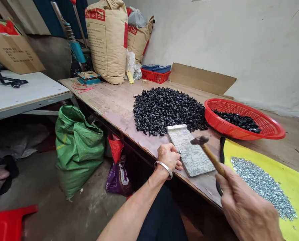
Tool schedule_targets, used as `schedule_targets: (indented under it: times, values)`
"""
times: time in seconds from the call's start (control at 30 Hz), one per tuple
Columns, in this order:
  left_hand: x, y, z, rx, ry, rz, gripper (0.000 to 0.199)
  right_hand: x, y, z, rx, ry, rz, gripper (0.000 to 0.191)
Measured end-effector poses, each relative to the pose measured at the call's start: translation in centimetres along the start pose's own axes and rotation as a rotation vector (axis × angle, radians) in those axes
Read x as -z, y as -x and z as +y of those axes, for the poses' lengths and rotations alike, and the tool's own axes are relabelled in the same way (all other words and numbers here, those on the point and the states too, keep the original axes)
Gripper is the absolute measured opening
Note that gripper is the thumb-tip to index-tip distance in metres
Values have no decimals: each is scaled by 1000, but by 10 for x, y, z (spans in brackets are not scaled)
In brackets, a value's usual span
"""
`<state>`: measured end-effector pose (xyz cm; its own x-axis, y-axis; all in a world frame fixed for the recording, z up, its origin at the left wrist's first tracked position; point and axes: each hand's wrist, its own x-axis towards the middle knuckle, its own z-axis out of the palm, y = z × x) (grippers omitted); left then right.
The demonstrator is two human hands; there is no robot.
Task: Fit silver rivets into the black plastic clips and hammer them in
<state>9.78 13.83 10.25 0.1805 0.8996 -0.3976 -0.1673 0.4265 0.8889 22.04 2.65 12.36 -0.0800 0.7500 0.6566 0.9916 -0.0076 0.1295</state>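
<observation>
Head view: at 5 o'clock, the right hand (247, 207) has a closed grip around a wooden-handled hammer (212, 159). At 6 o'clock, the left hand (168, 159) pinches a small metal piece (179, 152) beside a grey stone slab (194, 157). A heap of black plastic pieces (164, 110) lies at 12 o'clock.

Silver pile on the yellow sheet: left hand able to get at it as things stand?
Probably not directly. The left hand is at the edge of the stone slab, and the slab and the right hand gripping the hammer lie between it and the silver pile. It would have to cross over them.
</observation>
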Motion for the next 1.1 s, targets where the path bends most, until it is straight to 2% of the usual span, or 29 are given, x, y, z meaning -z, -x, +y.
schedule_targets:
  times: [0.03,0.1,0.23,0.4,0.5,0.57,0.7,0.83,0.9,1.0,1.1]
  values:
    - [0,0,0,0,0,-3,20,1,0,-1,-54,-11,46,32]
    - [0,0,-1,-6,2,-5,20,0,0,-5,-71,-21,69,32]
    - [0,0,0,-20,8,3,22,-7,3,-9,104,21,-35,30]
    - [0,0,-1,-24,18,-1,22,-10,4,-11,27,110,137,32]
    - [0,-1,-2,-25,16,8,22,-13,6,-11,137,127,43,23]
    - [0,-2,-3,-27,15,11,22,-12,7,-11,141,136,4,24]
    - [0,-1,-4,-34,20,4,20,-8,10,-15,-39,111,58,36]
    - [0,0,-3,-52,23,4,21,-15,16,-12,-59,-30,-159,31]
    - [0,0,-3,-60,30,0,20,-21,15,-4,-121,-138,-216,31]
    - [0,0,-3,-81,46,-19,19,-28,5,11,-308,-365,-250,30]
    - [4,4,-3,-112,68,-43,17,-31,-9,19,-513,-437,-422,23]
